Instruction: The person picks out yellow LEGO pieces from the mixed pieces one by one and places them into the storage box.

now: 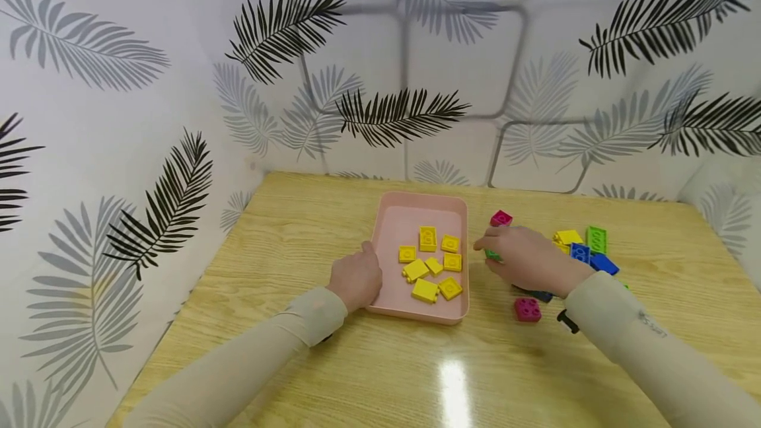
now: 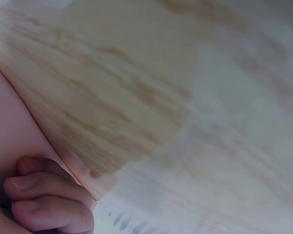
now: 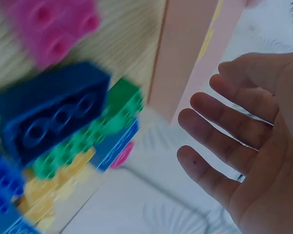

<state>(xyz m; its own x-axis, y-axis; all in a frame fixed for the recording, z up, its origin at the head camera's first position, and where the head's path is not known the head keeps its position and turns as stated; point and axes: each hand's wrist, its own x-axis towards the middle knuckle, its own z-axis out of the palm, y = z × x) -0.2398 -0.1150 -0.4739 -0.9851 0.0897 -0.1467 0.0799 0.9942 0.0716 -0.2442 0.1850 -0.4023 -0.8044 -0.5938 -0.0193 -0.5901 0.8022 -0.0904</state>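
A pink tray (image 1: pixel 425 315) lies on the table with several yellow toy bricks (image 1: pixel 425 290) in it. My left hand (image 1: pixel 355 277) grips the tray's left wall; in the left wrist view its curled fingers (image 2: pixel 49 195) lie over the edge. Just beyond the tray's right side, my right hand (image 1: pixel 523 257) hovers over loose bricks. Its fingers are spread and loosely bent in the right wrist view, with nothing between them. Below it are a dark blue brick (image 3: pixel 53 109), a green brick (image 3: pixel 124 100) and a pink brick (image 3: pixel 53 29); the hand partly hides this group in the head view.
Farther right lie a lime green brick (image 1: pixel 596 239), blue bricks (image 1: pixel 604 264) and yellow bricks (image 1: pixel 567 238). One magenta brick (image 1: pixel 501 218) sits behind the right hand, another (image 1: pixel 528 310) in front. A leaf-patterned curtain (image 1: pixel 368 51) hangs along the back and left of the wooden table (image 1: pixel 285 230).
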